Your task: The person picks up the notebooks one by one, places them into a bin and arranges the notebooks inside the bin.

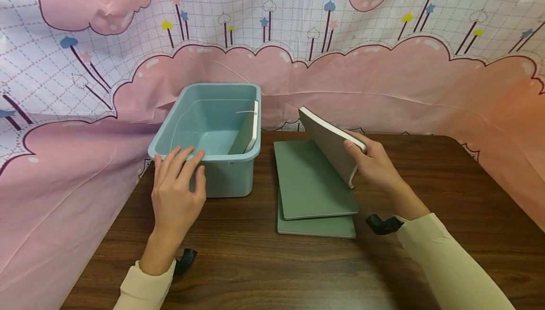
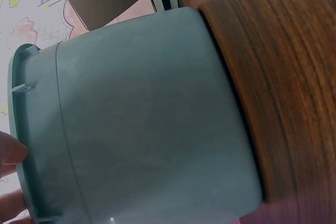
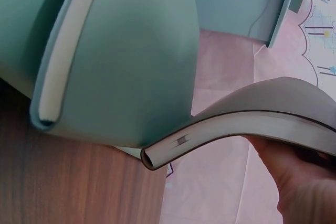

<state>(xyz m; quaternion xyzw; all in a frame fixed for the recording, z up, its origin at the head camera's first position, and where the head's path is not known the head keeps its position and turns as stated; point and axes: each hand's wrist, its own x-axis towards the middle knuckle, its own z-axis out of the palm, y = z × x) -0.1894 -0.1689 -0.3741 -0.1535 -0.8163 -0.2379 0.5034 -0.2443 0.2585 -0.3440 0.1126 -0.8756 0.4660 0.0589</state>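
My right hand [image 1: 379, 165] grips a grey-brown notebook [image 1: 325, 142] by its near edge, thumb on one cover. The notebook is tilted up over a stack of green notebooks and bends in the right wrist view. Under it, a green notebook [image 1: 312, 184] lies on another green notebook [image 1: 315, 228], slightly askew. My left hand [image 1: 176, 194] is at the near rim of a blue-green plastic bin [image 1: 227, 177], fingers extended over the rim. Inside the bin, a green notebook [image 1: 246, 135] leans against the right wall, with a ribbon at its top.
Everything stands on a dark wood table [image 1: 230, 262]. Behind it hangs a pink and white patterned cloth [image 1: 383, 83], which also runs along both sides. The bin is at the back left, with the notebook stack to its right.
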